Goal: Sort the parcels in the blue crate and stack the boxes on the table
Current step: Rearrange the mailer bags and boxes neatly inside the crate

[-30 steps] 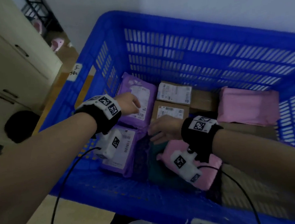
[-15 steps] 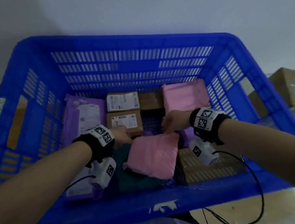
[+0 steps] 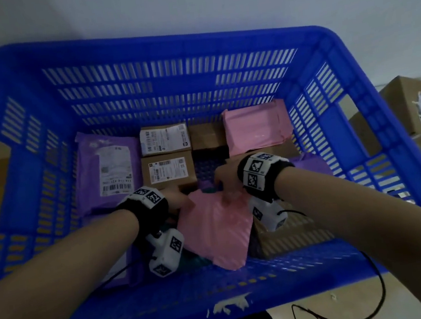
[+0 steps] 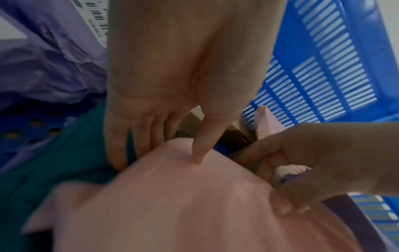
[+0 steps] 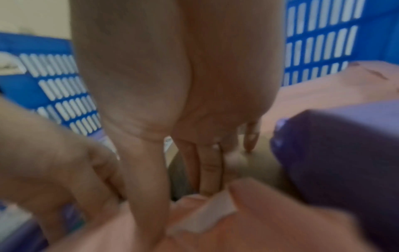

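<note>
A pink parcel [image 3: 217, 229] lies at the near middle of the blue crate [image 3: 165, 46], on top of a dark green parcel [image 4: 54, 162]. My left hand [image 3: 182, 199] grips its far left edge, thumb on top and fingers behind the edge in the left wrist view, where the hand [image 4: 157, 162] fills the middle. My right hand [image 3: 224, 189] pinches the far right edge; the right wrist view shows this hand [image 5: 179, 204] blurred, its thumb on the pink film. Two labelled cardboard boxes [image 3: 164, 139] [image 3: 168, 173] sit just beyond the hands.
A purple parcel [image 3: 108, 168] lies at the left and a second pink parcel [image 3: 257, 127] at the back right, with a plain box [image 3: 206, 136] between. Another purple parcel [image 3: 309, 165] and a box [image 3: 291, 236] lie under my right forearm. Cardboard boxes [image 3: 419, 114] stand outside the crate, right.
My left hand left the purple parcel and my right hand shifted, and both now hold the pink parcel's far edge. The head view swung to face the crate squarely.
</note>
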Action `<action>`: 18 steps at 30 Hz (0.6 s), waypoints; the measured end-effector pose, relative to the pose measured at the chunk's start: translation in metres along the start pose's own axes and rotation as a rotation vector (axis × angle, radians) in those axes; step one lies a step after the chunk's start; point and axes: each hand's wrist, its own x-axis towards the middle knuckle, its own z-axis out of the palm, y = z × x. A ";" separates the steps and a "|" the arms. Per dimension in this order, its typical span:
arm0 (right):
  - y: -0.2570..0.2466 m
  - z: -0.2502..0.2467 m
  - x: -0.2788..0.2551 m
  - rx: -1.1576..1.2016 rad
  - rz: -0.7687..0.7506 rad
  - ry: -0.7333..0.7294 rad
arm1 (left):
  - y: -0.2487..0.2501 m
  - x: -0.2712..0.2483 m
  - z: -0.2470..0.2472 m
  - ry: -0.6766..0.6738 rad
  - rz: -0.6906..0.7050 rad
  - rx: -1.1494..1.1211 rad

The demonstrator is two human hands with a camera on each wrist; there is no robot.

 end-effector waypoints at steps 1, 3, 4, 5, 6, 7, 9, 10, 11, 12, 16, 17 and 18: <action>0.002 -0.002 0.000 0.013 -0.007 -0.007 | -0.001 -0.001 -0.001 -0.012 0.002 -0.003; 0.006 -0.006 -0.002 0.059 -0.016 -0.019 | 0.000 -0.005 -0.005 -0.026 0.030 -0.027; 0.009 -0.007 -0.004 0.089 -0.025 -0.020 | 0.001 -0.009 -0.009 -0.025 0.040 -0.048; 0.012 -0.008 -0.008 0.124 -0.025 -0.009 | 0.003 -0.013 -0.013 -0.011 0.063 -0.065; 0.014 -0.009 -0.011 0.159 -0.028 0.013 | 0.006 -0.019 -0.017 0.001 0.089 -0.079; 0.017 -0.011 -0.017 0.205 -0.032 0.032 | 0.009 -0.027 -0.022 0.005 0.120 -0.086; 0.020 -0.020 -0.028 0.286 -0.046 0.090 | 0.018 -0.041 -0.033 0.020 0.194 -0.089; 0.021 -0.025 -0.033 0.307 -0.047 0.130 | 0.023 -0.050 -0.038 0.036 0.242 -0.087; 0.023 -0.032 -0.039 0.316 -0.044 0.182 | 0.028 -0.059 -0.044 0.059 0.288 -0.076; 0.024 -0.037 -0.044 0.305 -0.047 0.251 | 0.033 -0.068 -0.051 0.086 0.337 -0.064; 0.028 -0.064 -0.068 0.299 -0.100 0.544 | 0.049 -0.105 -0.078 0.152 0.463 -0.139; 0.029 -0.071 -0.074 0.319 -0.127 0.618 | 0.052 -0.116 -0.085 0.157 0.466 -0.163; 0.031 -0.079 -0.078 0.338 -0.152 0.686 | 0.055 -0.125 -0.091 0.162 0.484 -0.203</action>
